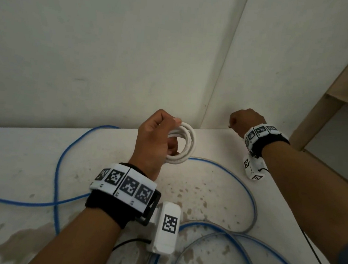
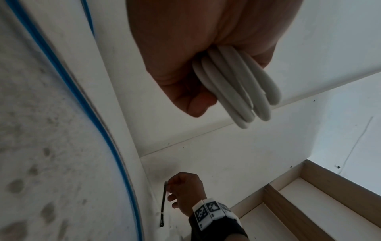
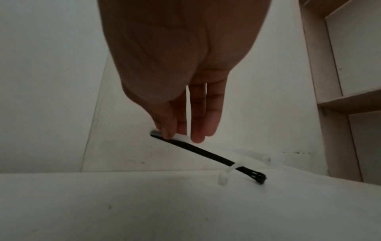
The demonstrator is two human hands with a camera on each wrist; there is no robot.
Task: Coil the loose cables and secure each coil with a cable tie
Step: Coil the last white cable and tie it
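My left hand [image 1: 158,134] grips a coil of white cable [image 1: 185,146] held up above the table; in the left wrist view the loops of the white coil [image 2: 237,86] stick out of the closed fist [image 2: 185,65]. My right hand [image 1: 244,121] is at the table's far edge near the wall, pinching one end of a black cable tie [image 3: 208,154] between thumb and forefinger [image 3: 164,130]. A white cable tie [image 3: 226,172] lies across the black one near its head. The black tie [image 2: 163,203] also shows in the left wrist view.
A long blue cable [image 1: 59,163] loops loosely over the stained white table [image 1: 17,159], with a grey cable [image 1: 252,220] beside it at the front right. White walls meet in a corner behind. A wooden shelf unit [image 1: 347,84] stands at the right.
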